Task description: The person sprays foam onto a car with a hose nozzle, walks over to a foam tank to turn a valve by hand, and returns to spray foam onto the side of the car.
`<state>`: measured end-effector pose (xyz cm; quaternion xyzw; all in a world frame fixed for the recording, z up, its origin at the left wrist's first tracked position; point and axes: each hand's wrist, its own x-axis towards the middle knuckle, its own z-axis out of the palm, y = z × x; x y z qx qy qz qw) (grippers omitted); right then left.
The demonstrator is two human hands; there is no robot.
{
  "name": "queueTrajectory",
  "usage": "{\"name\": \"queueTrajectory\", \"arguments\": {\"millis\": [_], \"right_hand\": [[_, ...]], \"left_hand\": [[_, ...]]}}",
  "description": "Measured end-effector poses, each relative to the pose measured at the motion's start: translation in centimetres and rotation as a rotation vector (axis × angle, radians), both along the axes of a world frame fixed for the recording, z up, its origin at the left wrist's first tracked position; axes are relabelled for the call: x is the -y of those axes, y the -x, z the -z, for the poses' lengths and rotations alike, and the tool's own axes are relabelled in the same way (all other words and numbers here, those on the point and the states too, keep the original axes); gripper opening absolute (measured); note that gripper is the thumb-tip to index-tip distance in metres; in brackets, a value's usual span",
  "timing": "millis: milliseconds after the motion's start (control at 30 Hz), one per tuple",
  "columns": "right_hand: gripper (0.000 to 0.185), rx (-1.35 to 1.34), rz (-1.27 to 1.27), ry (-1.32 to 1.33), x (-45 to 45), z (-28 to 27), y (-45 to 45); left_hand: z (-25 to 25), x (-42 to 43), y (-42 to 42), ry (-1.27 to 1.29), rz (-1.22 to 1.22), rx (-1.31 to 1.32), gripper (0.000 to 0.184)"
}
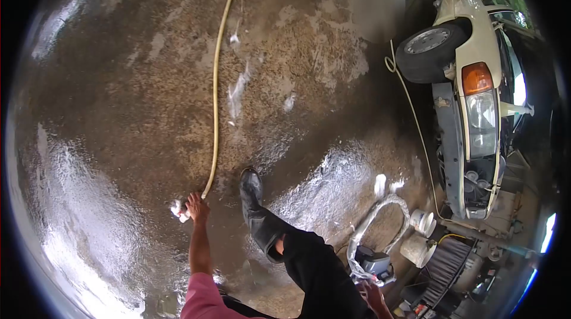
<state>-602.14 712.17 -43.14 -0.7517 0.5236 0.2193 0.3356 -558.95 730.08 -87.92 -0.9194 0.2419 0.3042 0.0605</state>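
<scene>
Grips the near end of a yellow hose (pixel 215 90), with something white (pixel 181 210) poking out beyond, in the left hand (pixel 197 207) — fingers curled closed, nearer by far. Stretches forward over wet floor (pixel 148 99), long axis pointing away from the body. Well apart to the right: the right hand (pixel 372 296), near a grey machine (pixel 375 262) — cannot tell how open, or whether holding anything.

Yellowish hose (pixel 215 90), gently curved, across wet floor (pixel 148 81).
</scene>
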Motion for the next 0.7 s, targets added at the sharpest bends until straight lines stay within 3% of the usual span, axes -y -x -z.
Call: {"name": "queueTrajectory", "arguments": {"millis": [67,133,233,400,500,567,600,633,667,700], "right_hand": [[0.028,-0.177,-0.511,0.118,-0.6,1.5,5.4],[0.029,-0.120,-0.052,-0.105,-0.2,1.6,4.3],[0.031,-0.021,0.602,-0.340,0.9,1.8,1.9],[0.035,0.078,0.990,-0.430,2.9,3.0,0.1],[0.037,0.136,1.114,-0.438,4.3,3.7,-1.0],[0.045,0.170,1.159,-0.534,5.4,3.0,-1.9],[0.051,0.205,1.225,-0.791,6.9,0.8,-2.4],[0.044,0.293,1.230,-0.810,6.8,0.6,-1.8],[0.037,0.385,1.235,-0.829,6.3,1.5,-0.7],[0.039,0.293,1.220,-0.889,8.4,1.5,-1.9]], "left_hand": [[1.6,-0.7,-0.2,-0.035,0.019,-0.084,0.051],[3.4,-2.3,0.0,-0.102,0.051,-0.034,0.045],[1.6,-1.1,-0.6,-0.227,0.130,-0.041,0.043],[4.2,-0.3,-0.2,-0.188,0.178,0.024,0.046],[-2.3,1.8,-1.7,-0.290,0.203,-0.001,0.060],[-4.5,1.3,-3.3,-0.271,0.160,-0.184,0.063],[-7.0,1.6,-4.3,-0.211,0.178,-0.226,0.060],[-9.8,2.5,-5.5,-0.151,0.200,-0.268,0.058],[-12.1,4.2,-7.9,-0.259,0.220,-0.515,0.054],[-15.9,5.1,-9.2,-0.082,0.265,-0.473,0.041]]}}
